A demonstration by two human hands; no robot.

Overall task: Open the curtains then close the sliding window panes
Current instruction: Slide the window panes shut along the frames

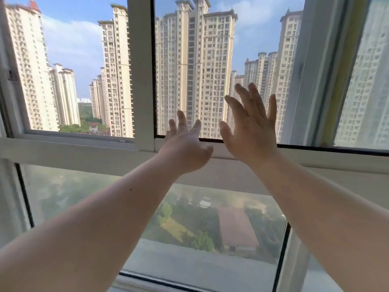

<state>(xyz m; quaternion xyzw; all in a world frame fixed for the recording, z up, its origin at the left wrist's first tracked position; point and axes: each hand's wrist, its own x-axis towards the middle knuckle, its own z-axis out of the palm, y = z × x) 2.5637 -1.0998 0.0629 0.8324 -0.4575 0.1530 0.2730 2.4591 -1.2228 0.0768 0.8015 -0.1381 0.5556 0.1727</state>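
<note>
We are reaching both arms up toward the sliding window pane, and no curtain is showing anywhere ahead of us, so we judge the curtains are already drawn aside and we are now working on the panes. Our right hand is spreading its fingers straight and flat, palm facing the glass, gripping nothing; that flat pose is probably there to push the pane sideways by friction, since no handle is lying within reach. Our left hand is sitting lower, just above the bottom rail, its fingers loosely extended and likewise holding nothing. We cannot tell whether either palm is actually touching the glass or hovering just short of it. The white vertical frame is standing just left of our hands. Left of it the buildings are looking sharper, which suggests an open gap there, though we cannot be sure. The fixed lower glass is sitting beneath the sill.
</note>
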